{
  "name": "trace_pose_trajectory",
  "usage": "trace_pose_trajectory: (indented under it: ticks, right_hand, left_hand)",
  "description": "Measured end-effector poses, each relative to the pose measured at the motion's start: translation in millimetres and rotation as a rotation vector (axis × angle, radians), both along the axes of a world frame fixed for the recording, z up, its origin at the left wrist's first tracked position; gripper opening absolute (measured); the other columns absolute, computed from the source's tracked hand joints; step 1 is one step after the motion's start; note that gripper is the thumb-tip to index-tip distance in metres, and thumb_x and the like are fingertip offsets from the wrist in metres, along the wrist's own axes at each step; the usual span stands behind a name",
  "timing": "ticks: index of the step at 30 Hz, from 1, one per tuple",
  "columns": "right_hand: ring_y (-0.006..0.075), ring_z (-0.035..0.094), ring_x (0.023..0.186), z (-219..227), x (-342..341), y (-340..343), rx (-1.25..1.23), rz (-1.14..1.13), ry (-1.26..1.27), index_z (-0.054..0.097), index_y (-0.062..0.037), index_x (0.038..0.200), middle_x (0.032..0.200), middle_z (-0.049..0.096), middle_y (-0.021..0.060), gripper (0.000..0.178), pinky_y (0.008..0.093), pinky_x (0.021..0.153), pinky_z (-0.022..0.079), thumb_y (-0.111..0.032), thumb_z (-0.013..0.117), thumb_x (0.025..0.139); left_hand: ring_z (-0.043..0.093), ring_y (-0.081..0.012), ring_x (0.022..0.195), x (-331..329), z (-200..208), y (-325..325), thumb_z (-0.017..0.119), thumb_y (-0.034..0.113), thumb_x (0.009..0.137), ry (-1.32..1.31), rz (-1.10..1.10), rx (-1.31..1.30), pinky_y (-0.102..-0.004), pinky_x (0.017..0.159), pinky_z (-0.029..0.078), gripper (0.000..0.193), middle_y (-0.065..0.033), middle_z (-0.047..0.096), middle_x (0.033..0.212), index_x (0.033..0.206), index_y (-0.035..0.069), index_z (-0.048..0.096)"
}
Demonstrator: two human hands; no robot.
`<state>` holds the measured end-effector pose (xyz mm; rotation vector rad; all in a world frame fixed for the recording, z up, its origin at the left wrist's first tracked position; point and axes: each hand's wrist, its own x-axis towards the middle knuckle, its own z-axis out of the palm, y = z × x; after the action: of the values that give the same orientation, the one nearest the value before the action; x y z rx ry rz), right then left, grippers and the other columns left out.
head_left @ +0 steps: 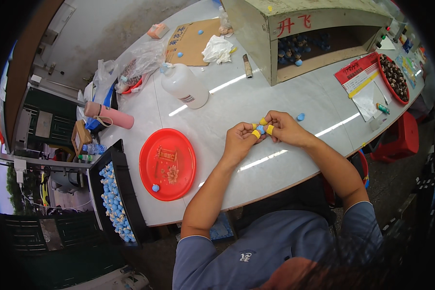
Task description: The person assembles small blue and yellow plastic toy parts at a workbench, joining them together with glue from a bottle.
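My left hand [238, 143] and my right hand [289, 128] meet above the white table, fingertips pinched together around a small blue piece [261, 129]. Yellow wraps cover several of the fingertips. Fingers hide most of the piece, so its exact kind cannot be made out. Just beyond my right hand, another small blue piece [301, 117] lies on the tabletop. To the left of my hands is a round red plastic tray [145, 162] with a printed pattern, and one blue piece [155, 188] rests near its front edge.
A black crate [139, 208] full of blue-and-cream pieces stands left of the red tray. Farther back are a white bottle [181, 82], a pink flask [116, 117] and a metal box [270, 58] with dark and blue pieces inside. A red bowl [382, 77] of brown pieces sits far right.
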<state>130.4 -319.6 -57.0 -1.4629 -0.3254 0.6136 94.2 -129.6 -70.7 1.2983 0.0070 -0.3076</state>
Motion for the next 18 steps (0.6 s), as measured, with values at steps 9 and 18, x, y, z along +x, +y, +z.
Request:
trace_pose_trajectory:
  ticks: [9, 18]
  right_hand:
    - [0.0056, 0.05, 0.06, -2, 1, -1, -0.058, 0.036, -0.052, 0.054, 0.0005, 0.094, 0.081, 0.058, 0.0045, 0.004, 0.0206, 0.051, 0.042, -0.002, 0.052, 0.092]
    - [0.0065, 0.052, 0.059, 1, 0, 1, 0.031, -0.049, -0.011, 0.056, 0.0022, 0.096, 0.08, 0.059, 0.0045, 0.009, 0.0211, 0.049, 0.042, -0.003, 0.056, 0.088]
  left_hand:
    - [0.068, -0.0215, 0.088, -2, -2, -5, 0.055, -0.008, 0.086, -0.058, 0.016, 0.013, -0.0271, 0.079, 0.057, 0.01, -0.0162, 0.064, 0.099, 0.097, -0.008, 0.055]
    - [0.069, -0.0195, 0.081, 3, 14, -2, 0.053, 0.01, 0.094, 0.08, 0.0, 0.05, -0.025, 0.07, 0.056, 0.017, -0.0166, 0.067, 0.094, 0.104, -0.004, 0.054]
